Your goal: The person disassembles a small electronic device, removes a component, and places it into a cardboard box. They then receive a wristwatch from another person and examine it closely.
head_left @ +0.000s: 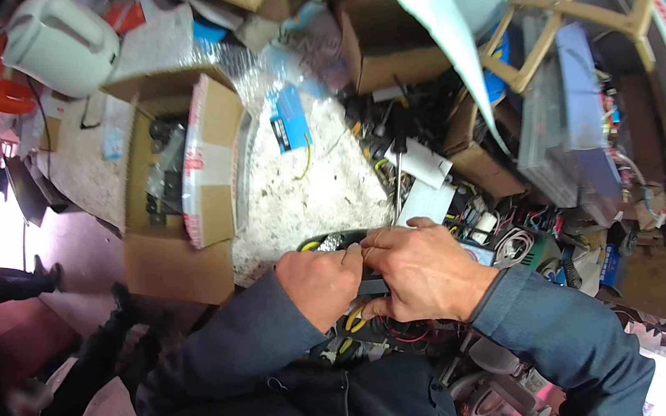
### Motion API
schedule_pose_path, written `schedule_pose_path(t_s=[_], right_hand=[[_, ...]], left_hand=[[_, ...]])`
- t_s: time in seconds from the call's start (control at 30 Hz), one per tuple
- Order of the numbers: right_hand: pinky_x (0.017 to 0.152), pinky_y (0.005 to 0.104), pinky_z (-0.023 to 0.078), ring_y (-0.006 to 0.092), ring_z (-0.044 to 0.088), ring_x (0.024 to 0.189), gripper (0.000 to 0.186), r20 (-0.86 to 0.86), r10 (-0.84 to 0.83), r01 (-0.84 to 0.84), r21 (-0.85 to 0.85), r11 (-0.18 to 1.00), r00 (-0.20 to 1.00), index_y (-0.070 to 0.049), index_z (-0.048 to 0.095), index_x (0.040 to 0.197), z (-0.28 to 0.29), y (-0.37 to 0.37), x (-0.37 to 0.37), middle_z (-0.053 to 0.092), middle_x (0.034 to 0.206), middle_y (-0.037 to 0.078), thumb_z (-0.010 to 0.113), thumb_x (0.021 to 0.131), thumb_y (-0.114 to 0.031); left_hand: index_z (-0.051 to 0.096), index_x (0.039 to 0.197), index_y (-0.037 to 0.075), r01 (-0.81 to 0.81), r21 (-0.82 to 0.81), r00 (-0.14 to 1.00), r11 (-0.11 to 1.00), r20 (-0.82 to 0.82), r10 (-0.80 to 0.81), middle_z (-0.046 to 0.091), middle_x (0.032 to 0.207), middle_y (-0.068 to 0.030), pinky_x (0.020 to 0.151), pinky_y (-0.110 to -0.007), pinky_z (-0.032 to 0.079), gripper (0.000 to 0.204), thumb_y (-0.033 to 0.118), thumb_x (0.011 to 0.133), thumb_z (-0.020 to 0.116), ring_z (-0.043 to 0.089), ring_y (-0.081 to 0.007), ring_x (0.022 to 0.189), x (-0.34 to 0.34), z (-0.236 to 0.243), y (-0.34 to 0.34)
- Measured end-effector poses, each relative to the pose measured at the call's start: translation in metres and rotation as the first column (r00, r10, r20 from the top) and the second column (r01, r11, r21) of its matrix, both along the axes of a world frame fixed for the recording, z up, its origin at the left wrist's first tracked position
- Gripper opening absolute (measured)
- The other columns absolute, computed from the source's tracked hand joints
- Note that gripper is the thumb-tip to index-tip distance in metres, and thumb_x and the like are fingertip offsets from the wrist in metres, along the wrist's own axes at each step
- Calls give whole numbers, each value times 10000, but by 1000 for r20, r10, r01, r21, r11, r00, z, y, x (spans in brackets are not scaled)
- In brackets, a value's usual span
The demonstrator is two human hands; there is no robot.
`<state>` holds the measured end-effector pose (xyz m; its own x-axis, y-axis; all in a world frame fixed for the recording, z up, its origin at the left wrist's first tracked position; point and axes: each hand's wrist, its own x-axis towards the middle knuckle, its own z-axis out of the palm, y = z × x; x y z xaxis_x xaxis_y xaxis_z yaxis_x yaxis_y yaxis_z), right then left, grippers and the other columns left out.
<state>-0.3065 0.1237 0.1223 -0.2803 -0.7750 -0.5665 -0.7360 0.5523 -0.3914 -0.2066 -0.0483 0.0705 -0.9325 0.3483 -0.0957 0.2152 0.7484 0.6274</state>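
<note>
My left hand (319, 282) is closed at the near edge of the workbench, its fingers curled against a dark object (374, 286) with a flat grey edge. From the right, my right hand (430, 271) reaches over the same object, fingers bent down onto it and thumb below. The two hands nearly meet and cover most of it, so its kind cannot be made out. Just beyond my left knuckles shows a shiny silvery piece (331, 244) beside a black curved rim. Under my right thumb are yellow handles (354, 322), seemingly of a hand tool.
An open cardboard box (150, 255) with dark parts stands left of the white worktop (321, 169). A blue packet (290, 121) lies beyond it. A long screwdriver (401, 141) points toward my hands. A white kettle (65, 38) stands far left. Cables and boxes crowd the right.
</note>
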Motion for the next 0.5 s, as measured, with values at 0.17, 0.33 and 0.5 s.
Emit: schedule_pose_path(t_s=[0.17, 0.33, 0.5], right_hand=[[844, 454, 539, 316, 677, 1032, 588, -34, 13, -16, -78, 997, 999, -20, 701, 1045, 4, -1, -1, 691, 1044, 107, 861, 689, -460], [782, 471, 554, 338, 684, 945, 522, -89, -58, 43, -159, 986, 994, -53, 690, 962, -3, 7, 9, 685, 943, 114, 870, 673, -448], [770, 483, 553, 372, 701, 923, 542, -145, 9, -12, -24, 1000, 989, -121, 726, 1094, 15, -4, 10, 730, 914, 146, 824, 747, -526]], left_hand=[[649, 1010, 66, -51, -41, 998, 998, -47, 49, 677, 696, -168, 585, -481, 544, 209, 138, 818, 692, 681, -389, 640, 0, -5, -2], [665, 1017, 93, -85, -102, 995, 991, -66, 79, 692, 733, -155, 585, -483, 545, 215, 202, 841, 720, 684, -392, 651, 6, -21, 7], [670, 1058, 107, -160, -24, 979, 987, -135, 155, 726, 886, -144, 698, -488, 549, 319, 296, 824, 776, 714, -358, 829, 12, -16, 1]])
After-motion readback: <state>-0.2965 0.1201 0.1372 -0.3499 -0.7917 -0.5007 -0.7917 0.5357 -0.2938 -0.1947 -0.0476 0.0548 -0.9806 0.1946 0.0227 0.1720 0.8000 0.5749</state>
